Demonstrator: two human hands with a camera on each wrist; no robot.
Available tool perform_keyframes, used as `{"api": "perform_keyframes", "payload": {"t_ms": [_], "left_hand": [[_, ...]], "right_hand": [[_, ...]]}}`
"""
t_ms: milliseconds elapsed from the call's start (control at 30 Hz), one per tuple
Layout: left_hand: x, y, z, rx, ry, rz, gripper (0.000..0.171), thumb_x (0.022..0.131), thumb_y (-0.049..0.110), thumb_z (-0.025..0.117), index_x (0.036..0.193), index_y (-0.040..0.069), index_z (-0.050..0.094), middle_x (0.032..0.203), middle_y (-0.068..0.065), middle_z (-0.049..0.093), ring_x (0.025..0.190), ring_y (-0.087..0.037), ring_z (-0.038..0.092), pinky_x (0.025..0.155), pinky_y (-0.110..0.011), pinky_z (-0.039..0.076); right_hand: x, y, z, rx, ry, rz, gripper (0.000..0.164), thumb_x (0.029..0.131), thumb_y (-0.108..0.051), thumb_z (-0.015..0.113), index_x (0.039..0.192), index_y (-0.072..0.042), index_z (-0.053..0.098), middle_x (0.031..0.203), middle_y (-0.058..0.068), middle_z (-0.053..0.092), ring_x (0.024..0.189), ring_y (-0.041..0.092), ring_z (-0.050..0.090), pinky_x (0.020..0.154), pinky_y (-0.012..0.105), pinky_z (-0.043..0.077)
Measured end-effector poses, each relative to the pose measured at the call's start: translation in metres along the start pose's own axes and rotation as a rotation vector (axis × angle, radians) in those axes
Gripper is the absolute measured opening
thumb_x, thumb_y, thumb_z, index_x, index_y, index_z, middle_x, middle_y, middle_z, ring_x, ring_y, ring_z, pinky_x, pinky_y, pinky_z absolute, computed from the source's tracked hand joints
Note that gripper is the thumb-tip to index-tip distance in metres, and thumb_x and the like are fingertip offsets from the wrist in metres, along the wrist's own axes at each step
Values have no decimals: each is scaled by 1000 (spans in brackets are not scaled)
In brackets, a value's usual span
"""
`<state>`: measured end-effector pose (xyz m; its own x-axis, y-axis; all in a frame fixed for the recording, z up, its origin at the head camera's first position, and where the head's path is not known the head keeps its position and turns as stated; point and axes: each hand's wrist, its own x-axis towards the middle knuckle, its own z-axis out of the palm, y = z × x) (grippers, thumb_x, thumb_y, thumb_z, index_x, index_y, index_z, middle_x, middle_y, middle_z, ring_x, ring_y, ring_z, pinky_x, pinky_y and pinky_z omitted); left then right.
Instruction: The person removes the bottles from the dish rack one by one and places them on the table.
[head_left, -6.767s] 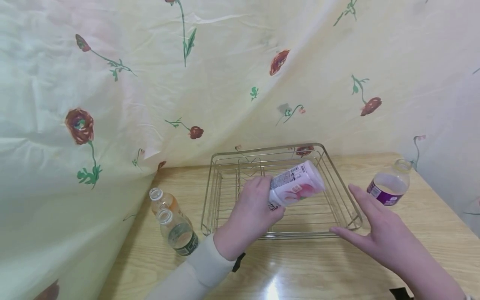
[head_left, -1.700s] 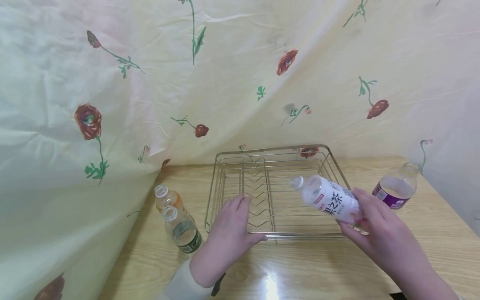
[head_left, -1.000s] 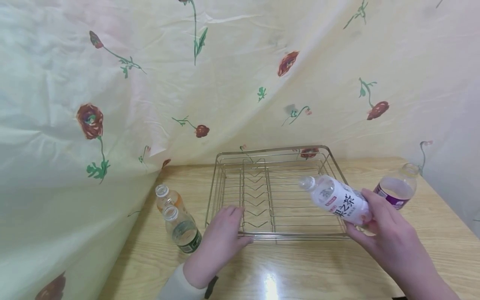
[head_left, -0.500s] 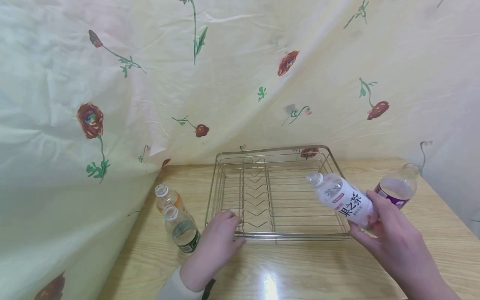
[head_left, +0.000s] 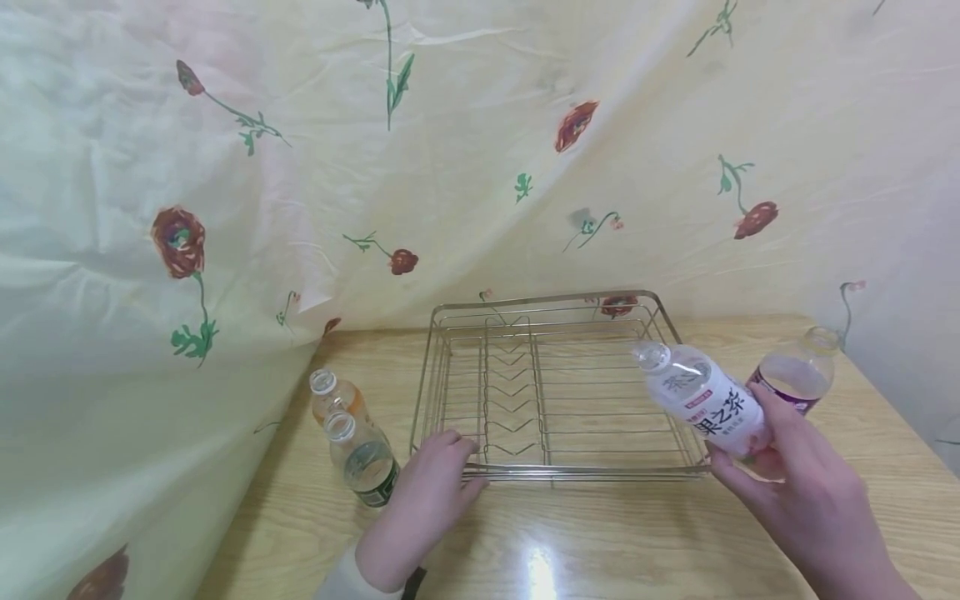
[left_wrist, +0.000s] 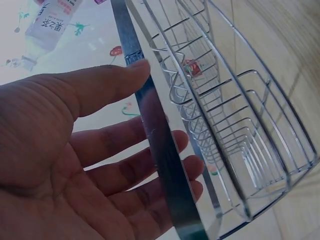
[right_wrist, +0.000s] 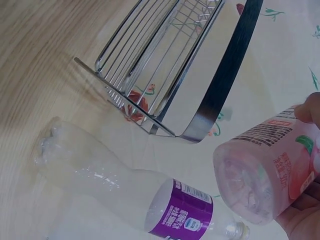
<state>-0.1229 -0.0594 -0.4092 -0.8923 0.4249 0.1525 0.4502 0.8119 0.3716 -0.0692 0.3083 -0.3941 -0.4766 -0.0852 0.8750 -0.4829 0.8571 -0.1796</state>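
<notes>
My right hand [head_left: 813,496] holds a plastic drink bottle [head_left: 708,404] with a white and pink label, thumb and fingers round its base end. The bottle tilts, neck toward the upper left, above the right side of a metal wire dish rack [head_left: 555,469]. In the right wrist view the bottle's base [right_wrist: 245,185] faces the camera. My left hand [head_left: 431,492] is at the rack's front rim near its left corner. The left wrist view shows the thumb against the flat rim [left_wrist: 155,130], with the fingers passing behind it.
Left of the rack stand an orange-tinted bottle [head_left: 339,396] and a clear bottle with a dark green label [head_left: 367,462]. A clear bottle with a purple label [head_left: 798,375] stands to the right, partly behind my right hand. A flowered cloth [head_left: 465,167] hangs behind the table.
Earlier the left hand held the white and pink bottle; now the right hand has it and has drawn it rightward. The left hand has slid left along the rack's front rim.
</notes>
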Motion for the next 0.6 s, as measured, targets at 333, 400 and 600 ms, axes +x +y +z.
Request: {"api": "perform_keyframes", "payload": {"t_ms": [333,400,600], "left_hand": [[-3,-3,9,-42,96,-12,24,86,18,82,104,3,74,104,-9,68,98,-25,63,83,-41,58],[-3,-3,9,-48,105,-13,23,86,17,82,103,3,74,105,-8,68,99,-25,64,84,-41,58],[-4,-3,11,-88,116,-24,17,87,15,80,99,3,75,102,-7,69,98,-25,64,85,-42,58]], "right_hand": [[-1,-4,-7,6,67,46,75,93,-57,59,128,8,64,96,22,68,76,-6,51,78,-2,37],[-3,-3,-10,1,65,68,76,92,-58,60,128,8,64,93,23,66,75,-8,50,78,-3,37],[-9,5,-17,-9,51,117,79,90,-61,62,124,11,64,87,22,65,74,-13,50,73,-2,39]]}}
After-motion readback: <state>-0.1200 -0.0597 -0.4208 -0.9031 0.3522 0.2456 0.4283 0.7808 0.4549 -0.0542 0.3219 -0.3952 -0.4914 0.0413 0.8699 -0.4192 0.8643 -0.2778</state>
